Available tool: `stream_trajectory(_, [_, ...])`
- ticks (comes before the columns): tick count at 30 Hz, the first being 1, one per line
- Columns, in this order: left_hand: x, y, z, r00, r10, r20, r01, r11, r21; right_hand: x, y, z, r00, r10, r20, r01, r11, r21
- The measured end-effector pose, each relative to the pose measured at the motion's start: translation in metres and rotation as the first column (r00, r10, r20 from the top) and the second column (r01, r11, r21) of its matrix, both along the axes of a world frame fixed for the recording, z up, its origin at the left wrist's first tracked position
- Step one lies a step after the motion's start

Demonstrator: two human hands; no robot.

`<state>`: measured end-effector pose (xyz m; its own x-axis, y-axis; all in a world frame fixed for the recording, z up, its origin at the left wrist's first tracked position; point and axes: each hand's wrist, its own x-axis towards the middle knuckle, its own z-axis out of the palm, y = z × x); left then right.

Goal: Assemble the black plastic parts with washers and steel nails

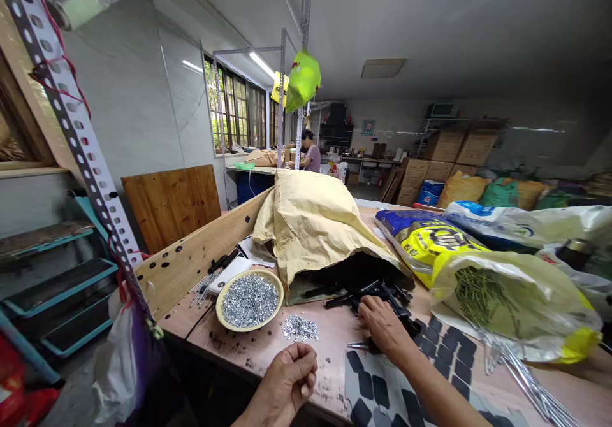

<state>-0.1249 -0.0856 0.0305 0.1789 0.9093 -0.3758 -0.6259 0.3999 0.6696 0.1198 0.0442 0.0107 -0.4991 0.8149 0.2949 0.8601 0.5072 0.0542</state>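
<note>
My left hand (289, 376) hangs at the near edge of the wooden workbench (268, 350), fingers curled into a loose fist; what is inside, if anything, is hidden. Just beyond it lies a small heap of silver nuts (299, 328) and a yellow bowl (249, 299) full of the same nuts. My right hand (382, 325) rests palm down on the bench, fingers closed over black metal parts (377, 293) that spill from an open brown paper sack (315, 223). A thin metal pin (356, 345) lies by that hand.
A plastic bag of long metal rods (502, 299) and a yellow-blue sack (425, 239) lie to the right. A sheet with black pads (406, 382) covers the near bench. A wooden board (201, 255) edges the left side. Another person (310, 153) works far back.
</note>
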Motion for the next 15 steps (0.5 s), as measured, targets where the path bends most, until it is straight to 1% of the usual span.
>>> stream_trajectory(4, [0.003,0.000,0.000,0.993,0.002,0.120,0.002,0.999,-0.033,0.012,-0.001,-0.002,0.996,0.038,-0.080,-0.034,0.998,0.047])
stream_trajectory(6, [0.006,0.001,-0.001,0.985,-0.003,0.170,0.009,0.999,-0.034,0.017,-0.007,0.002,0.989,0.052,-0.139,-0.040,0.995,0.089])
stream_trajectory(8, [0.009,0.002,-0.002,0.978,-0.005,0.208,0.014,0.999,-0.044,0.018,-0.017,0.009,0.963,0.104,-0.248,-0.066,0.985,0.158])
stream_trajectory(11, [0.015,0.004,-0.001,0.970,-0.002,0.242,0.018,0.998,-0.061,0.008,-0.041,0.022,0.892,0.193,-0.409,-0.099,0.966,0.240])
stream_trajectory(13, [0.019,0.005,0.001,0.969,0.003,0.246,0.012,0.998,-0.061,-0.006,-0.061,0.029,0.862,0.206,-0.463,-0.106,0.967,0.232])
stream_trajectory(15, [0.024,0.005,0.005,0.971,0.008,0.238,0.006,0.998,-0.057,-0.022,-0.081,0.032,0.833,0.212,-0.510,-0.123,0.971,0.203])
